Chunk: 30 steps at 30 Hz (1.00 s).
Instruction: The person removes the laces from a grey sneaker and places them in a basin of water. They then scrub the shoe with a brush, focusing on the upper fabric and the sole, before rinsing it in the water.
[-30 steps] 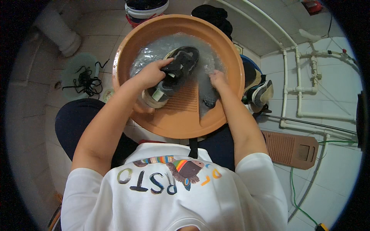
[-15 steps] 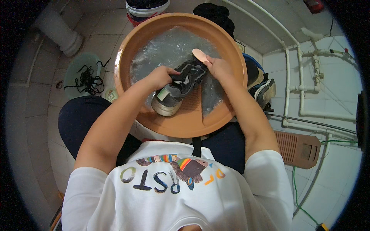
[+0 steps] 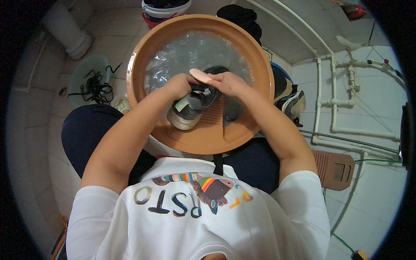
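Observation:
A wet dark grey sneaker (image 3: 189, 114) with a whitish sole rests in a large orange-brown basin (image 3: 135, 73), over its built-in ridged washboard (image 3: 212, 117). My left hand (image 3: 180, 86) is closed on the side of the shoe's opening. In my right hand (image 3: 230, 83) is a scrubbing brush (image 3: 199, 75) with a pale pinkish back, gripped over the middle of the shoe. Its bristles are hidden beneath, so their contact with the shoe cannot be made out. Cloudy, sudsy water (image 3: 190, 50) fills the far part of the basin.
On the left, a pale green tub (image 3: 76, 82) holds black laces (image 3: 97, 91). Other sneakers (image 3: 294, 105) sit at the right by a blue tub (image 3: 281, 69). A brown washboard (image 3: 333, 170) lies near white wall pipes (image 3: 334, 86). Dark cloth (image 3: 239, 19) is behind the basin.
My right hand and the brush have moved left and slightly nearer, from the shoe's far end to over its middle. My left hand still grips the shoe.

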### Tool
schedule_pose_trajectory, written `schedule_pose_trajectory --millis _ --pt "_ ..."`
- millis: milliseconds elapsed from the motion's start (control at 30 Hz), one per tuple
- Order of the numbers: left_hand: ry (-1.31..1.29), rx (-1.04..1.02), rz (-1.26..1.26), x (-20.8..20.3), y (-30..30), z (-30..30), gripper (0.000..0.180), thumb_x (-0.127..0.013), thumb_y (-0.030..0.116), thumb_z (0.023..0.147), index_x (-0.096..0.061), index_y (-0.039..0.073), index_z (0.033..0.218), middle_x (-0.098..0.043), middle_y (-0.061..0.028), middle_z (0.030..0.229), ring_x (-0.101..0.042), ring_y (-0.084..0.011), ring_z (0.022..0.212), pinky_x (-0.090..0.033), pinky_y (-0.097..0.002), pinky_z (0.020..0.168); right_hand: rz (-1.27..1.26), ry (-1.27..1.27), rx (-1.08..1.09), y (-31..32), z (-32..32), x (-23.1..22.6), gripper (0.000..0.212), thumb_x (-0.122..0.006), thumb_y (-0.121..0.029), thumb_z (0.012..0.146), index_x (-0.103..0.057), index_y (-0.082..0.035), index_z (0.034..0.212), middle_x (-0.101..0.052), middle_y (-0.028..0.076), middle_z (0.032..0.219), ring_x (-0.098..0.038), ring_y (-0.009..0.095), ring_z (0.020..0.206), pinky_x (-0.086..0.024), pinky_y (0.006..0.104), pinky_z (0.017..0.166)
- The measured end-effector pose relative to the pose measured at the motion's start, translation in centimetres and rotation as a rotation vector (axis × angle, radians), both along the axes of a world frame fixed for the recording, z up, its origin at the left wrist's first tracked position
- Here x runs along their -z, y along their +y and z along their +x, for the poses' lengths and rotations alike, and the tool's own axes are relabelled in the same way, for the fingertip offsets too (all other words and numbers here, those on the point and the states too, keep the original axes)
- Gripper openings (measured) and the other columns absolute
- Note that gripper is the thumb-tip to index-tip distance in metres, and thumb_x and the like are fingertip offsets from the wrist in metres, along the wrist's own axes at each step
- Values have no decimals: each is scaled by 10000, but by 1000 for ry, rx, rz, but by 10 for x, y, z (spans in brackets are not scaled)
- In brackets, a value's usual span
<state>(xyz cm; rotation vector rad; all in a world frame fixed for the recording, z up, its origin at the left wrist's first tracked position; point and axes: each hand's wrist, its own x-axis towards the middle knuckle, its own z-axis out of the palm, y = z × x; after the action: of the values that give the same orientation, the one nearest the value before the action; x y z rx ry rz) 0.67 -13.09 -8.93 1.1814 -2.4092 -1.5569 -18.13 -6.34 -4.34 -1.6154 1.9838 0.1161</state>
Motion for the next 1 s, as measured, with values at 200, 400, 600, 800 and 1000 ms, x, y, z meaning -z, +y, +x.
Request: schedule_pose_trajectory --millis 200,400,600,800,1000 --pt "104 -17 125 8 -5 2 431 -527 -65 646 -672 104 1015 -658 -153 909 -620 -245 803 -462 -305 770 -237 316 201 -2 -57 26 400 -471 -474 864 -608 -186 1107 -635 153 982 -593 357 910 -450 443 794" --pt "90 -106 135 16 -5 4 418 -540 -86 648 -670 74 1012 -664 -117 907 -608 -199 794 -463 -291 755 -94 31 76 21 -2 12 381 -441 -474 861 -590 -258 1137 -620 117 1049 -575 354 961 -445 438 849" --pt "146 -141 222 19 -4 5 393 -562 -90 649 -671 49 999 -661 -94 892 -600 -182 789 -466 -286 742 -208 198 210 32 -60 33 422 -437 -469 872 -552 -227 1198 -620 156 1030 -587 364 931 -449 455 819" --pt "103 -171 274 16 -7 6 464 -601 -10 671 -601 61 1130 -614 -124 1044 -575 -201 928 -445 -303 817 -158 -33 146 55 -32 25 425 -460 -524 847 -540 -312 1207 -614 150 1058 -569 360 984 -422 431 876" --pt "106 -480 761 -34 21 18 824 -634 572 714 -437 -37 1234 -465 -177 1236 -456 -308 1101 -358 -402 903 -288 211 465 42 -28 64 457 -417 -438 896 -379 -300 1330 -626 209 915 -595 404 835 -458 480 745"
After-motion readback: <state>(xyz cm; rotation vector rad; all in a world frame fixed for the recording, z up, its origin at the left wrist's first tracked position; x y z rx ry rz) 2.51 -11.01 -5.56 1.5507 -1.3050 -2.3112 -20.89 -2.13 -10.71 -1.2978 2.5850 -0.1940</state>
